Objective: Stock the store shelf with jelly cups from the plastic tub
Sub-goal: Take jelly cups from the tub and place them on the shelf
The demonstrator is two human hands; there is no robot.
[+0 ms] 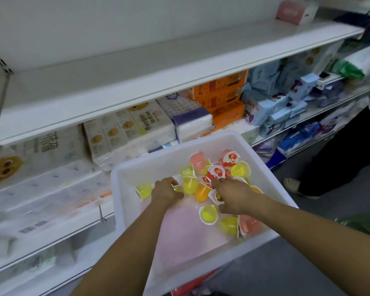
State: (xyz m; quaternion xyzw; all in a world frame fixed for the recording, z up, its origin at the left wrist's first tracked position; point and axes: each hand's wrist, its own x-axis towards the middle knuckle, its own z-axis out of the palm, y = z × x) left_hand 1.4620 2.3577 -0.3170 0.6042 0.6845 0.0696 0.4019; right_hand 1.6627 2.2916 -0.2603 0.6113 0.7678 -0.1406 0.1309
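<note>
Left hand (166,192): reached down into the plastic tub (241,139), fingers curled round a yellow jelly cup (178,188), mostly hidden beneath them. Right hand (233,194): palm down over the pile, fingertips on the red-lidded cups (215,172); whether it grips one cannot be told. Jelly cups: loose heap in the tub's right half, some upright, some tipped. Likely light, thin-walled, smooth, foil-sealed; best pinched at the stiff rim, not squeezed at the wall. Both forearms extended forward and down. Store shelf (137,82): bare white board, far and above the tub.
</note>
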